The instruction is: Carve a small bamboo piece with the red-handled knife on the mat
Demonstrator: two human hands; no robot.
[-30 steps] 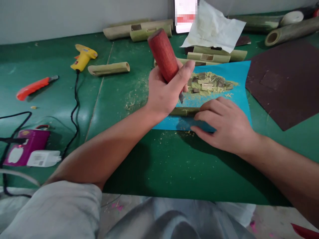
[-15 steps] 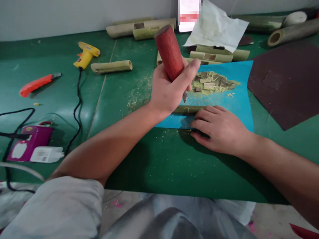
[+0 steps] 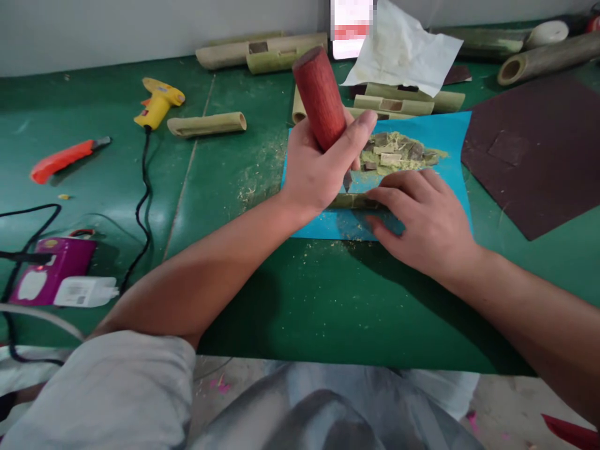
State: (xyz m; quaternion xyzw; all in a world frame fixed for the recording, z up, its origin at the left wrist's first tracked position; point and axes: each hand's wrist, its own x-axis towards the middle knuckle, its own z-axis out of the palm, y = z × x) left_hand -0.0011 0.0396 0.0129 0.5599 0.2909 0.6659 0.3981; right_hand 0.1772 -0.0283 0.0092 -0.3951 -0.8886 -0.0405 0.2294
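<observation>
My left hand [image 3: 319,162] is wrapped round a tool with a thick red wooden handle [image 3: 320,94]; its dark pointed tip shows below the fingers, just above a green bamboo piece [image 3: 349,200]. That piece lies on a blue sheet [image 3: 454,144], partly hidden by both hands. At its right end, the thumb and fingers of my right hand [image 3: 419,219] touch and hold it. Beyond the hands, a heap of bamboo chips and shavings [image 3: 398,153] rests on the sheet.
On the left are a yellow glue gun [image 3: 159,106], a red-handled cutter [image 3: 63,159], a purple box [image 3: 59,269] and a bamboo tube [image 3: 209,124]. More bamboo [image 3: 276,53] lies at the back, near white paper [image 3: 403,53]. A dark sheet [image 3: 534,156] covers the right side.
My right hand has risen off its flatter pose, with thumb and fingers further apart at the bamboo piece. A dark thing under that hand no longer shows. My left hand has barely moved.
</observation>
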